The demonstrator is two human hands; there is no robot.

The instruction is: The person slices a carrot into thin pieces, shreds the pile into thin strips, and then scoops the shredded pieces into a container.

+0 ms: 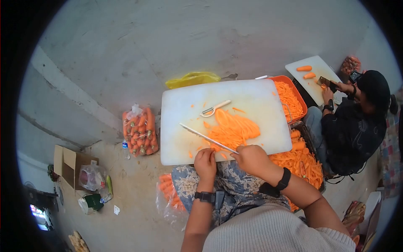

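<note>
The right grip (pixel 253 160) is wrapping closely round the handle end of a knife (pixel 205 136), whose blade is slanting away to the left over the near part of a white cutting board (pixel 180 103). The left grip (pixel 205 161) is resting at the board's near edge, fingers curled, its fingertips sitting just beside the blade; I cannot tell whether they are holding anything. The pile of carrot slices (pixel 237 128) is lying mostly beyond the blade, ahead of both grips, its near end reaching down close to the left fingertips. A peeler (pixel 216 108) is lying past the pile, well apart from either grip. A few carrot scraps are dotting the board around them. To the right, an orange tub (pixel 282 78) is holding shredded carrot, and to the left a bag of whole carrots (pixel 140 133) is standing on the floor (pixel 134 180).
</note>
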